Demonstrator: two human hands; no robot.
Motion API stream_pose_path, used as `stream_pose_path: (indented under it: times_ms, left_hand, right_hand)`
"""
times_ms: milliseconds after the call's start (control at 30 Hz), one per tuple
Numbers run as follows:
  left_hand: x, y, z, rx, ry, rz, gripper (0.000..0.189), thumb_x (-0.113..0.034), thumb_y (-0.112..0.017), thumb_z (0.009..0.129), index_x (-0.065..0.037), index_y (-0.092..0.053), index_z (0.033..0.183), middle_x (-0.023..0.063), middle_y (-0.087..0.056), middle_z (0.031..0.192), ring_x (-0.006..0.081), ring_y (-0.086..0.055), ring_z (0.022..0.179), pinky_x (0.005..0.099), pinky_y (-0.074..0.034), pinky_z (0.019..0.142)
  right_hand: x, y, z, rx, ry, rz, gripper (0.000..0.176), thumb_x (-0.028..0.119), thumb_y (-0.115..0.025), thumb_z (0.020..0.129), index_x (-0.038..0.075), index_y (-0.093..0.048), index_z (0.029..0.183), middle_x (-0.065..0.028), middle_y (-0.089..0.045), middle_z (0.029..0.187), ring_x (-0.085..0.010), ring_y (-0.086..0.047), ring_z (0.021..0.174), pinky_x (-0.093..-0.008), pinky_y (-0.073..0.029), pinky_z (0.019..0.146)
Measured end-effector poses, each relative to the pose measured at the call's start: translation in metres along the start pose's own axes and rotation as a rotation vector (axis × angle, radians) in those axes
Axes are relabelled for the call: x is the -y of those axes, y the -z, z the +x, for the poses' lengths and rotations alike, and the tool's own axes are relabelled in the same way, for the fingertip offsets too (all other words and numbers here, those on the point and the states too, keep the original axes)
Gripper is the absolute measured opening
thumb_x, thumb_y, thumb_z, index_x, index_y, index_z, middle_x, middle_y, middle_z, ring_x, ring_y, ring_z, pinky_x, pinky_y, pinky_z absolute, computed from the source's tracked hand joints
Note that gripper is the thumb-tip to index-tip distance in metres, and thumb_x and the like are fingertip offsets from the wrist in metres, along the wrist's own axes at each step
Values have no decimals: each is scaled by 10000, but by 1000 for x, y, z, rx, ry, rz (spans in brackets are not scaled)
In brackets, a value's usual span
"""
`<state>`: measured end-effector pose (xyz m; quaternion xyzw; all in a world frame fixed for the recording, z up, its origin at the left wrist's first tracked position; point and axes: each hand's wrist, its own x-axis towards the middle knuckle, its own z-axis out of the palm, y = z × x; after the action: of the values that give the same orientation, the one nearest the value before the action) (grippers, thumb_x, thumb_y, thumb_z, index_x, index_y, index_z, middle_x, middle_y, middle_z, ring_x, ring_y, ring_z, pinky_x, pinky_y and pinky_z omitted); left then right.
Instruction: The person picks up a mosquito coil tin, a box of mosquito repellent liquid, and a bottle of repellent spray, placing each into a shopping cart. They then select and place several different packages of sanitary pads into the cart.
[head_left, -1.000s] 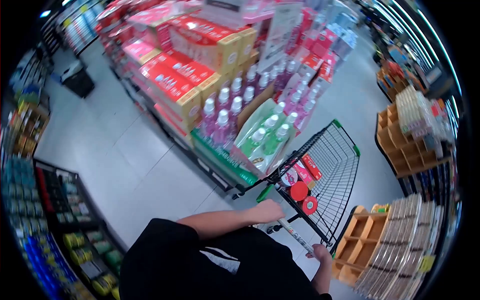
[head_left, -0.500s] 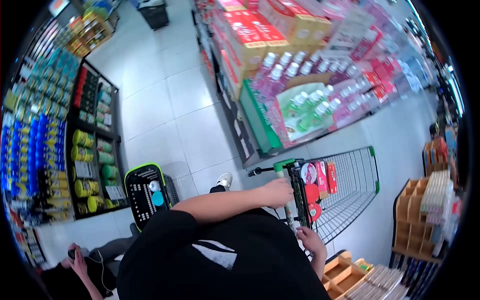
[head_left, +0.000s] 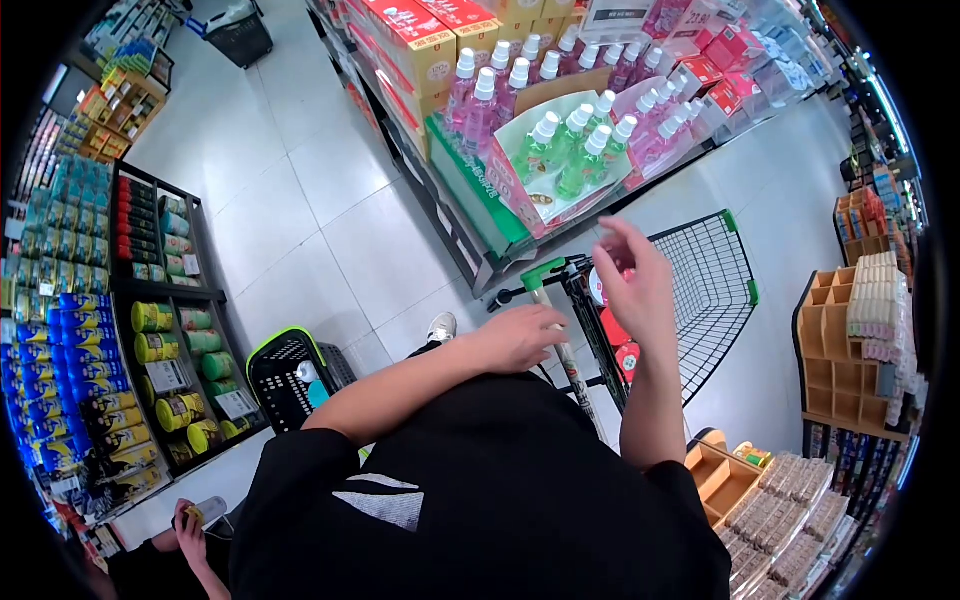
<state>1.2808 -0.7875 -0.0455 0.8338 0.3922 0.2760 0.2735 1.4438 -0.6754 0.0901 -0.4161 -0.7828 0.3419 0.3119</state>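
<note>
Shopping cart: black wire, green corner caps, standing on the tiled floor directly ahead of the person and just beside a low display pallet. The cart handle has a green end cap. The left hand is clenched round the handle near that end. The right hand is clear of the handle, raised above the basket, fingers loosely spread and grasping nothing. Red packages lie in the basket against the handle end.

On the pallet are green spray bottles in an open tray, with pink spray bottles alongside and red-and-yellow cartons behind. To the left a black hand basket with a green rim rests on the floor beside a shelf of yellow-green cans. Another person's hand shows at the lower left, holding a small object too blurred to identify.
</note>
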Motion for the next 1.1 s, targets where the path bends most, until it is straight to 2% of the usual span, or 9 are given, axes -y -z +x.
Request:
stream_pose_path:
  times_ms: [133, 200, 333, 533, 700, 800, 900, 1000, 1100]
  left_hand:
    - [-7, 34, -1, -190, 0, -51, 330, -86, -758, 843, -70, -674, 1161, 118, -657, 1202, 318, -636, 1121, 427, -540, 943]
    - [-20, 70, 10, -566, 49, -49, 277, -32, -760, 834, -48, -696, 1102, 108, -695, 1032, 289, -688, 955, 386, -569, 836]
    - [-20, 130, 49, -895, 146, -75, 259, 23, -747, 838, -30, -701, 1087, 85, -685, 899, 182, -663, 752, 308, -547, 703]
    - [3, 141, 83, -992, 245, 0, 290, 6, -755, 828, -32, -698, 1110, 66, -681, 908, 148, -636, 746, 291, -529, 673]
    - [9, 136, 94, -1063, 257, 124, 319, -7, -768, 800, -48, -705, 1110, 68, -681, 933, 168, -634, 774, 296, -526, 644]
    - [12, 128, 95, -1010, 222, 200, 379, -18, -790, 780, -62, -694, 1144, 73, -690, 977, 217, -645, 891, 336, -536, 750]
    - [26, 128, 90, -1053, 318, 372, 512, -87, -843, 743, -96, -666, 1223, 80, -702, 1116, 317, -585, 1097, 419, -430, 1007]
    - [34, 131, 94, -995, 393, 477, 559, -175, -870, 740, -107, -663, 1255, 66, -710, 1139, 308, -571, 1067, 422, -437, 965]
    - [41, 139, 100, -881, 492, 510, 542, -211, -859, 756, -86, -672, 1249, 62, -719, 1128, 302, -536, 1066, 466, -425, 925]
  right_hand:
    - [8, -25, 47, -147, 151, -37, 389, 106, -740, 885, 39, -648, 1257, -87, -725, 1024, -198, -677, 789, -339, -534, 692]
    - [5, -17, 64, -314, 120, -135, 395, 111, -753, 876, 43, -653, 1252, -91, -713, 1074, -197, -673, 838, -327, -535, 724]
    - [-4, -9, 83, -285, 108, -79, 402, 111, -757, 871, 53, -655, 1256, -85, -719, 1084, -199, -687, 902, -322, -536, 753]
    - [0, -7, 108, -271, 346, -216, 436, 76, -778, 828, 44, -650, 1244, -115, -694, 1104, -239, -673, 894, -367, -542, 796]
    - [-10, -10, 111, -278, 308, -206, 466, 76, -787, 820, 31, -633, 1258, -105, -677, 1104, -227, -656, 880, -361, -539, 795]
    - [-18, -15, 103, -297, 235, -83, 469, 63, -786, 817, 30, -632, 1259, -88, -672, 1107, -197, -650, 871, -332, -535, 745]
    - [-25, -30, 92, -359, 183, 6, 460, 39, -773, 820, 33, -633, 1258, -84, -669, 1113, -173, -643, 854, -303, -523, 691]
    - [-28, -49, 79, -451, 251, -10, 431, 9, -745, 834, 34, -635, 1250, -108, -679, 1072, -176, -662, 855, -298, -535, 690]
    - [-26, -70, 80, -257, 262, 103, 408, 21, -731, 841, -11, -627, 1234, -149, -717, 1041, -251, -729, 905, -362, -579, 774]
